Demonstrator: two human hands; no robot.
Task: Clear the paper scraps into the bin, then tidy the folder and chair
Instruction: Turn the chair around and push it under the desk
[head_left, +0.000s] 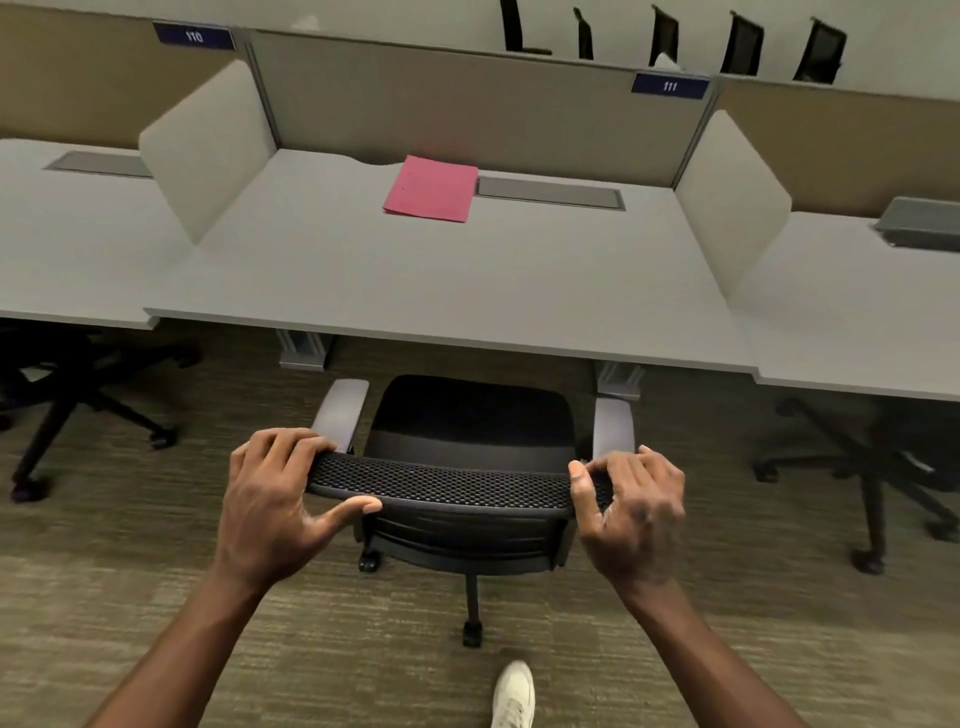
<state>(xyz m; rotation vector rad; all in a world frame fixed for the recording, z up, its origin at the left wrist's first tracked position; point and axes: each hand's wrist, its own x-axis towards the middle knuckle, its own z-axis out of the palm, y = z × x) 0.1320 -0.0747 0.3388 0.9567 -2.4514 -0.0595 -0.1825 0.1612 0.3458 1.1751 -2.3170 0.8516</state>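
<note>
Black mesh-backed chair is gripped at its top edge by left hand and right hand, fingers curled closed, before grey surface. Pink folder lies flat at the rear. Carpeted cubicle room.

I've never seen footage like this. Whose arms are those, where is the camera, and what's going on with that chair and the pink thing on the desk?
There is no machine here: a person wears a wide-angle camera on the head, so you look down along their own bare arms. The left hand and right hand each grip an end of the mesh backrest top of a black office chair, which stands in front of the desk, not yet tucked under. On the desk lies a closed pink folder, near the rear divider. No paper scraps show on it. The white shoe is the person's own foot.
</note>
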